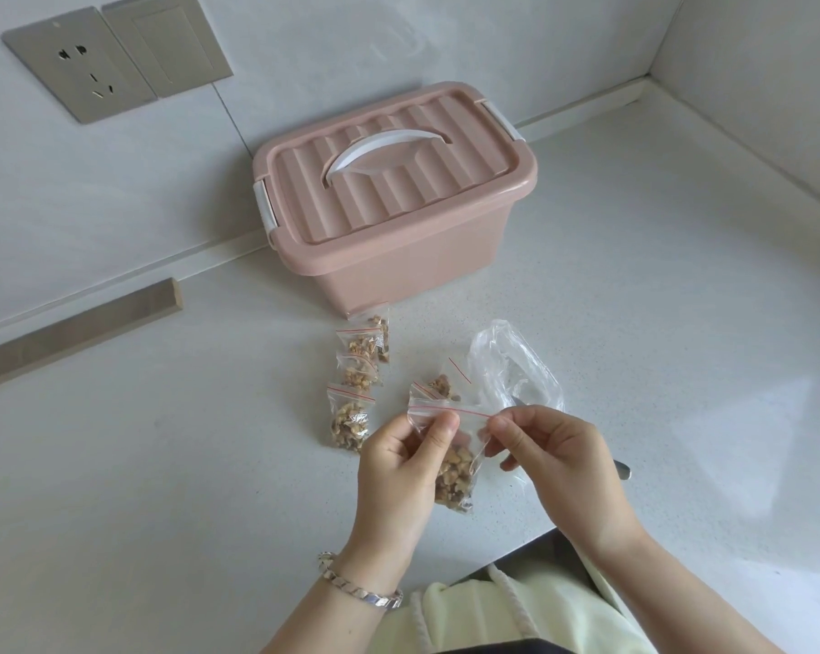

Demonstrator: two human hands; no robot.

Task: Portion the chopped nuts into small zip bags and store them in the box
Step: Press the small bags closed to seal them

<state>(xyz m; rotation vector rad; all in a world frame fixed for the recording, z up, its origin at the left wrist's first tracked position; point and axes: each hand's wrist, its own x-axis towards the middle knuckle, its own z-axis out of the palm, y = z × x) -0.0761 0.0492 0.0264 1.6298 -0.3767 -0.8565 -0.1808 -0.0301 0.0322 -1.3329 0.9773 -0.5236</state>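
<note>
Counter point(162, 464) bears lidded box point(398, 257) behind filled bags point(351, 417); left hand point(398, 474), right hand point(559, 460) pinch zip bag point(455, 469).

Inspection finds no legible text, brand, number or sign. None on the pink ribbed plastic storage box point(412, 266), clear red-striped zip bags point(351, 417) or grey metal wall socket plate point(75, 63).

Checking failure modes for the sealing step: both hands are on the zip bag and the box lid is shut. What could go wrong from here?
1. The left hand and right hand pinch only the top strip of the zip bag. If the seal is incomplete, nuts could spill near the edge of the counter.
2. The box has its lid on and both hands are busy. Reaching for it could knock the filled bags lying in front.
</note>
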